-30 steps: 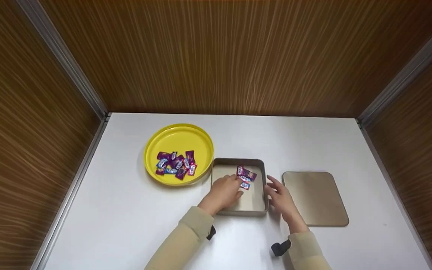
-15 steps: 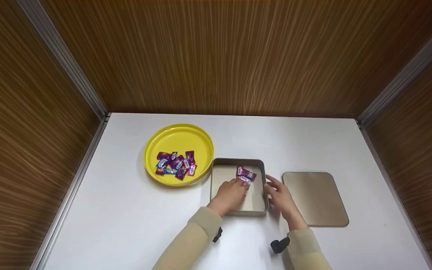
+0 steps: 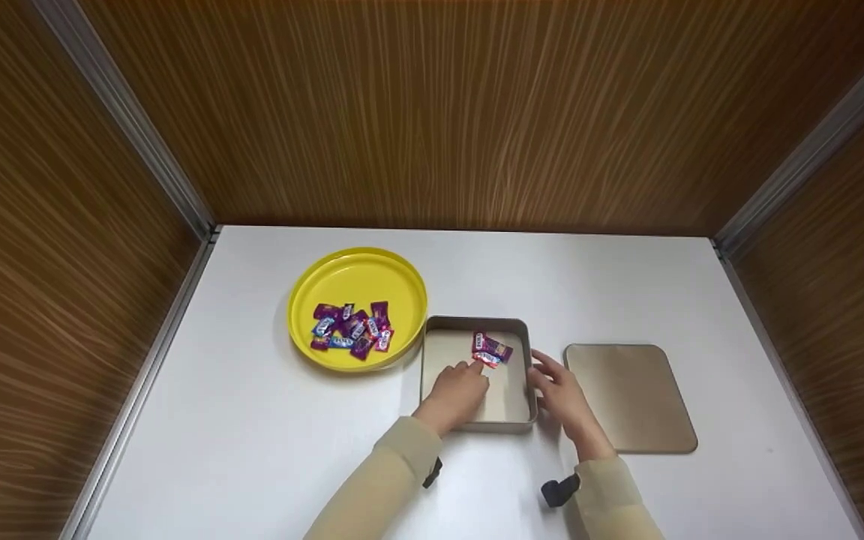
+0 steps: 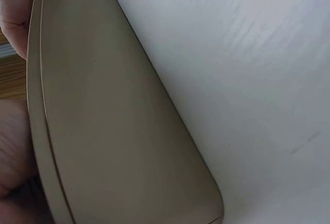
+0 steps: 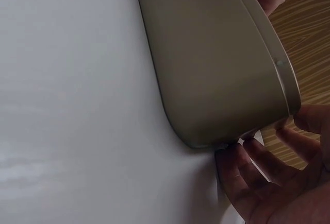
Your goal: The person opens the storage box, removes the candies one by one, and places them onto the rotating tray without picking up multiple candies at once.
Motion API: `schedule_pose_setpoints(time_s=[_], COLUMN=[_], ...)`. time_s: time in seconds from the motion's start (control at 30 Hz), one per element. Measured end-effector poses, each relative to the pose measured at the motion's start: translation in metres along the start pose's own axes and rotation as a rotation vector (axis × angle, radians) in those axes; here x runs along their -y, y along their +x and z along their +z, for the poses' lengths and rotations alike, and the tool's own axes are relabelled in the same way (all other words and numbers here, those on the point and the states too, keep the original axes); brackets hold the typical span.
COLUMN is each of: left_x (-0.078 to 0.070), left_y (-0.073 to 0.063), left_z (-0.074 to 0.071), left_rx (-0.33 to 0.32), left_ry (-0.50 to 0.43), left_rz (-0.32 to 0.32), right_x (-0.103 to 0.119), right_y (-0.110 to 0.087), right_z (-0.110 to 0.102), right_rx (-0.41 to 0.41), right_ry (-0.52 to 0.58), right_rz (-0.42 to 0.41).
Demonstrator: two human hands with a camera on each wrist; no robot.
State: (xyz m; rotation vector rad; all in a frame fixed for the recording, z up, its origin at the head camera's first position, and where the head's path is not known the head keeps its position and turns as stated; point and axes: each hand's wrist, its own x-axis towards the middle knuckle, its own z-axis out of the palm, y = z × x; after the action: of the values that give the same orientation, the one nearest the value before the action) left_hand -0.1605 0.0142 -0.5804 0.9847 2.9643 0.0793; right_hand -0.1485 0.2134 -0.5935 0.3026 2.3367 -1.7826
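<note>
A square, shallow metal tin (image 3: 432, 322) stands uncovered in the middle of the table. Inside, a purple-wrapped candy (image 3: 502, 349) and a red-and-blue one (image 3: 487, 360) lie against each other. My left hand (image 3: 456, 394) reaches over the tin's near left side, its index finger right at the lower edge of these candies; the other fingers are bent and their tips hidden, so I cannot tell whether they hold anything. With spread fingertips my right hand (image 3: 563, 397) touches the tin's right wall. The right wrist view shows those fingers (image 5: 268, 162) on the tin's outer wall (image 5: 216, 54).
Left of the tin sits a round yellow tray (image 3: 361, 277) with a heap of small wrapped candies (image 3: 357, 326). To the right, the flat tin lid (image 3: 631, 397) lies on the white table (image 3: 252, 442). Wood-grain panels (image 3: 432, 112) enclose the back and sides.
My left hand has moved right within the tin, onto the candies, then drawn back slightly. The lowest blue candy no longer shows. My right hand has stayed at the wall.
</note>
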Motion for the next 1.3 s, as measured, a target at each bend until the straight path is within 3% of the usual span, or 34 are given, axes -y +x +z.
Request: schedule_pose_setpoints(time_s=[0.53, 0.8, 1.07, 1.2, 1.3], left_x=[0.005, 0.014, 0.046, 0.071, 0.091], left_y=[-0.003, -0.007, -0.018, -0.025, -0.029], left_z=[0.004, -0.014, -0.044, -0.05, -0.049], left_rx=[-0.043, -0.085, -0.165, -0.238, -0.309], left_ry=[-0.019, -0.115, -0.279, -0.34, -0.327], left_rz=[-0.05, -0.053, -0.11, -0.162, -0.204], right_x=[0.0, -0.002, -0.002, -0.002, -0.002], right_y=[-0.001, 0.0, 0.001, 0.001, 0.001], right_z=[0.001, -0.001, -0.002, -0.002, -0.001], right_rx=[0.005, 0.012, 0.013, 0.013, 0.015], right_ry=[0.025, -0.002, 0.011, 0.007, 0.002], right_rz=[-0.031, 0.001, 0.0, 0.005, 0.003])
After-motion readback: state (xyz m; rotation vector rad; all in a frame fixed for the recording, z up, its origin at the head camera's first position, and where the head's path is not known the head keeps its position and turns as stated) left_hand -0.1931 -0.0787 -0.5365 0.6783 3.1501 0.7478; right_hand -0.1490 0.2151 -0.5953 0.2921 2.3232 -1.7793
